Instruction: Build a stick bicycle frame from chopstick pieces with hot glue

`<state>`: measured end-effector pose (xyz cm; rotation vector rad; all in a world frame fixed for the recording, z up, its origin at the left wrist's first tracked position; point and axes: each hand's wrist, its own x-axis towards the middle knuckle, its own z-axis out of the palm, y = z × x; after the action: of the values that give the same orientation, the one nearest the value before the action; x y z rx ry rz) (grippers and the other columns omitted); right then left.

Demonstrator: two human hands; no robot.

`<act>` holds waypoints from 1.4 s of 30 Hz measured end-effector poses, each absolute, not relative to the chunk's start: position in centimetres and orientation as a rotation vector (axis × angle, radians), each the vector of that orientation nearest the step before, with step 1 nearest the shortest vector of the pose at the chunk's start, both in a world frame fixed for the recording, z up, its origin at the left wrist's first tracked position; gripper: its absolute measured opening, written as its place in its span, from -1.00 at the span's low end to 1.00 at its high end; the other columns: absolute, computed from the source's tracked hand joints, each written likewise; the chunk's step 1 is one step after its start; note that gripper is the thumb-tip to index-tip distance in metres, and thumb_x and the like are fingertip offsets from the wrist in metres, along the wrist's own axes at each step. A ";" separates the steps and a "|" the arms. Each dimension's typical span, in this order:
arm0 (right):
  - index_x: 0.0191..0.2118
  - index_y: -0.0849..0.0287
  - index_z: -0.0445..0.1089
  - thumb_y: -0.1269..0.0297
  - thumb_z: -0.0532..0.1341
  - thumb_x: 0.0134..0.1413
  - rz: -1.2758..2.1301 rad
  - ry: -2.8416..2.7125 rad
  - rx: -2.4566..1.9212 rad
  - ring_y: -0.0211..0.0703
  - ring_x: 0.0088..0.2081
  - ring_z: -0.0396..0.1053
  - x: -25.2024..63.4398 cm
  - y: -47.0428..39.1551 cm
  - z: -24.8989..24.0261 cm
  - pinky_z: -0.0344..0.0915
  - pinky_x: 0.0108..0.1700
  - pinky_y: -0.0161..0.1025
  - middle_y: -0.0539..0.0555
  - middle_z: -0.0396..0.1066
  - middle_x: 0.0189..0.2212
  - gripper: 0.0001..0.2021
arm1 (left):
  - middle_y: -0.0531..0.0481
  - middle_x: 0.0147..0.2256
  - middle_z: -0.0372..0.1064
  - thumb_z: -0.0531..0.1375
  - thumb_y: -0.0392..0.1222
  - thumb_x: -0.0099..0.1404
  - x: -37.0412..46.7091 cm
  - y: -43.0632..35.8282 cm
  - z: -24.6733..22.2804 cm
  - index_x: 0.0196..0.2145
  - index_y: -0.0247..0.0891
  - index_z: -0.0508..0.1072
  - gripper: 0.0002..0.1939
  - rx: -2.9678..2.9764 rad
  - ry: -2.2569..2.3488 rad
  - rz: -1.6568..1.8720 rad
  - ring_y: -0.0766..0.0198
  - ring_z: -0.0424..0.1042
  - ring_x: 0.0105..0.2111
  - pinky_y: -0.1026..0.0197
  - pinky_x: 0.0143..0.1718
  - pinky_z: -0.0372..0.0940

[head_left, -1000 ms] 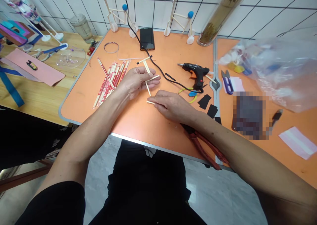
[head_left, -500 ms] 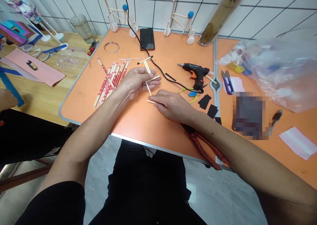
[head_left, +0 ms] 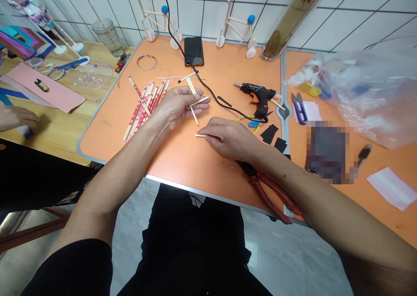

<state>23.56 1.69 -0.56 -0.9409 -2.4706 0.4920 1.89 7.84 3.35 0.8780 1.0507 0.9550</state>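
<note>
My left hand point(head_left: 182, 107) grips a small frame of pale wooden sticks point(head_left: 191, 85) between thumb and fingers. A crossbar with black ends tops the frame, and one long stick points down toward me. Close by on the right, my right hand point(head_left: 228, 137) pinches a short wooden stick point(head_left: 200, 135), its tip poking out to the left. The short stick is apart from the frame. Left of my left hand lie several wrapped chopsticks point(head_left: 146, 104). A black hot glue gun point(head_left: 257, 97) rests beyond my right hand. Red-handled pliers point(head_left: 265, 191) lie partly under my right forearm.
Two stick bicycle models point(head_left: 239, 24) stand at the tiled wall near a phone point(head_left: 193, 51). A black cable point(head_left: 208, 86) crosses the orange table point(head_left: 182, 163). Black card pieces point(head_left: 269, 134), snips point(head_left: 299, 109) and a plastic bag point(head_left: 368, 91) lie right. Another person's hand point(head_left: 18, 118) works at left.
My right hand has drawn slightly right and the short stick now sits clear of the frame's lower end. The frame has shifted slightly left. At far left the other person's hand has moved into view.
</note>
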 end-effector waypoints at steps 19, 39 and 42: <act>-0.04 0.10 0.62 0.34 0.26 0.38 0.153 -2.109 -1.112 0.04 -0.11 0.49 23.5 4.3 -0.6 0.37 -0.08 -0.06 0.17 0.57 -0.09 -0.82 | -0.18 -0.28 0.71 0.36 -0.41 0.34 2.4 7.5 3.5 -0.14 -0.38 0.66 -0.86 0.941 1.033 0.746 0.13 0.77 -0.24 0.17 -0.14 0.67; -0.06 0.13 0.57 0.37 0.17 0.48 -0.040 -2.180 -1.267 0.07 -0.09 0.52 23.9 4.5 -0.5 0.26 -0.16 -0.09 0.22 0.60 -0.06 -0.81 | -0.14 -0.25 0.68 0.42 -0.27 0.41 2.1 7.3 3.7 -0.26 -0.31 0.62 -0.92 1.022 1.008 0.791 0.20 0.72 -0.28 0.12 -0.07 0.60; -0.10 0.13 0.56 0.36 0.17 0.46 -0.049 -2.136 -1.295 0.09 -0.10 0.52 24.3 4.9 -0.2 0.25 -0.15 -0.07 0.22 0.61 -0.12 -0.82 | -0.11 -0.27 0.66 0.45 -0.22 0.40 1.8 7.3 3.9 -0.27 -0.31 0.64 -0.88 1.104 1.065 0.859 0.26 0.67 -0.29 0.15 -0.06 0.57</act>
<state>24.32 4.93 -0.21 -1.2950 -2.1364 -0.0490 1.75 7.30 3.90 1.1042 1.0655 0.8593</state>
